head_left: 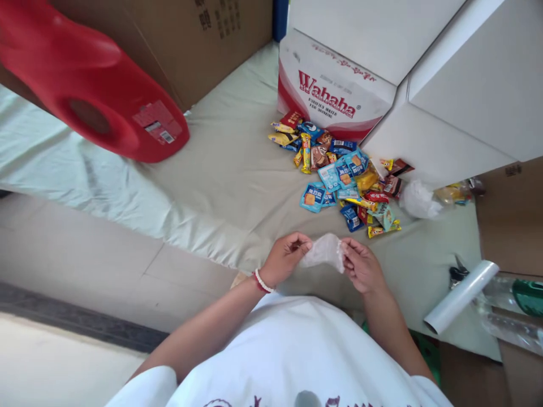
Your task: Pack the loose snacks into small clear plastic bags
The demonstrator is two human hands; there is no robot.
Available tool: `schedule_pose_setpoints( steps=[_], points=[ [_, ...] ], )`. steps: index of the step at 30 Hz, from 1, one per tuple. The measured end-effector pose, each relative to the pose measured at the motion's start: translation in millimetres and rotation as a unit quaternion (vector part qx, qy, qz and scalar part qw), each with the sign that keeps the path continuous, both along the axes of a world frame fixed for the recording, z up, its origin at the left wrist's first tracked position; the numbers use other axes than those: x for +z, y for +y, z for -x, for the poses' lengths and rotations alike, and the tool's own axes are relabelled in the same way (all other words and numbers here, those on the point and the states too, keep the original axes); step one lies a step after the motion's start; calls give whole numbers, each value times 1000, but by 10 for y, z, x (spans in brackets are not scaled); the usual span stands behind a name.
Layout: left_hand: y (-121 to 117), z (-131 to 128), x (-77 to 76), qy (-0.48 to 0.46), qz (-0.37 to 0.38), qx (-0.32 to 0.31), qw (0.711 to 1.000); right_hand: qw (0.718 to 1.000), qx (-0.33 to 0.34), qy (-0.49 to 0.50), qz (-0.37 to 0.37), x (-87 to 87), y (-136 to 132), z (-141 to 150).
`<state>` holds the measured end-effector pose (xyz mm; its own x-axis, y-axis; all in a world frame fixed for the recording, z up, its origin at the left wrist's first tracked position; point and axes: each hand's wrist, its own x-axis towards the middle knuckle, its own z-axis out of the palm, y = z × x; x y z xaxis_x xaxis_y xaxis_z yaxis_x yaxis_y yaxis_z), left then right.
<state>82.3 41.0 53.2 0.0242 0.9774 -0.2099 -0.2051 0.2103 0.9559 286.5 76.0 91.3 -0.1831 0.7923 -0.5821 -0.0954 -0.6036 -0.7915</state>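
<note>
A small white mesh pouch (324,251) is stretched between my two hands, close in front of my body. My left hand (288,257), with a white and red bracelet at the wrist, pinches its left end. At the opposite end, the fingers of my right hand (360,264) grip the edge. Just beyond the pouch lies a loose pile of wrapped snacks, among them light blue packets (313,196), yellow sticks (306,152), a dark blue packet (351,217) and red packets (376,196). The pouch looks flat; its inside cannot be made out.
Behind the snacks stands a Wahaha carton (331,90). A crumpled white bundle (419,199) sits to their right. Farther right are a plastic film roll (461,297), black-handled scissors (457,274) and clear bottles (511,297). A red jug (102,85) lies at left on the pale green cloth (224,186).
</note>
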Motion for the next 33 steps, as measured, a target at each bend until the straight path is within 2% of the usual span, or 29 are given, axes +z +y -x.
schedule_pose_setpoints(
  steps=[4,8,10,12,13,15,17,20,21,23,25,28,30,33],
  points=[
    [-5,47,-68,-47,49,54,996,1000,-12,8,27,-16,46,-169],
    [39,65,-132,-75,91,87,989,999,42,20,11,-58,11,-233],
    [76,119,-122,-73,84,95,989,996,93,6,-13,-66,-28,-237],
    [102,181,-80,-56,65,100,991,989,93,-75,-91,-61,-72,-221],
    [107,203,-51,-43,54,105,992,976,71,-137,-153,-54,-92,-202],
    [95,210,6,-15,33,112,993,927,36,-243,-285,-39,-128,-129],
    [64,169,45,-5,16,99,995,877,90,-282,-379,-39,-148,-4],
    [22,90,42,-27,5,93,995,814,214,-279,-463,-86,-145,223],
    [18,81,26,-38,7,109,993,797,224,-284,-484,-107,-139,279],
    [27,108,-16,-56,24,163,985,780,206,-295,-512,-131,-137,320],
    [44,183,-55,-65,46,217,973,782,178,-302,-516,-113,-166,256],
    [47,312,-91,-67,69,263,960,809,136,-289,-493,-13,-252,47],
    [23,374,-104,-63,85,276,955,837,103,-265,-467,70,-303,-87],
    [-49,465,-127,-38,104,262,959,899,31,-169,-402,169,-299,-209]
  ],
)
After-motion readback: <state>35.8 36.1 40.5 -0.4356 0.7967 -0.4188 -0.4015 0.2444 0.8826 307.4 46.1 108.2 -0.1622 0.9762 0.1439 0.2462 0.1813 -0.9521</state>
